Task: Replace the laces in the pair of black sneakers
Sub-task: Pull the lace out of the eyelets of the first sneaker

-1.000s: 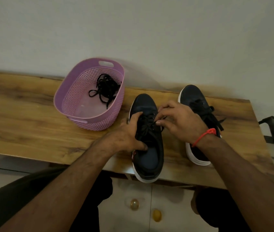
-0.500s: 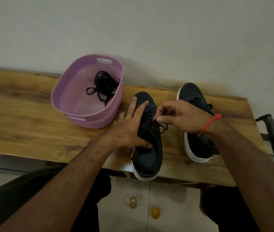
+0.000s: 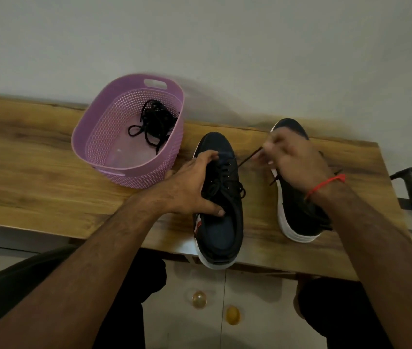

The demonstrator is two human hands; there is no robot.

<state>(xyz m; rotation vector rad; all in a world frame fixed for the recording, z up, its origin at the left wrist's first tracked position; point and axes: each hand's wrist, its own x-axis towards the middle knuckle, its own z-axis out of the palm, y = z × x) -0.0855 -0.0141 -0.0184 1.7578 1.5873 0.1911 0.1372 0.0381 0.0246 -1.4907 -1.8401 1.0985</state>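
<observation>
The left hand (image 3: 195, 187) grips the near black cloth sneaker (image 3: 221, 197), toe pointing away, while the right hand (image 3: 293, 159) pinches its thin black lace (image 3: 249, 157), stretched out to the right.

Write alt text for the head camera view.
A person's right hand pulls a black lace out of the near sneaker while the left hand grips that shoe on a wooden table. A second sneaker sits to its right, and a purple basket holds more black laces.
</observation>
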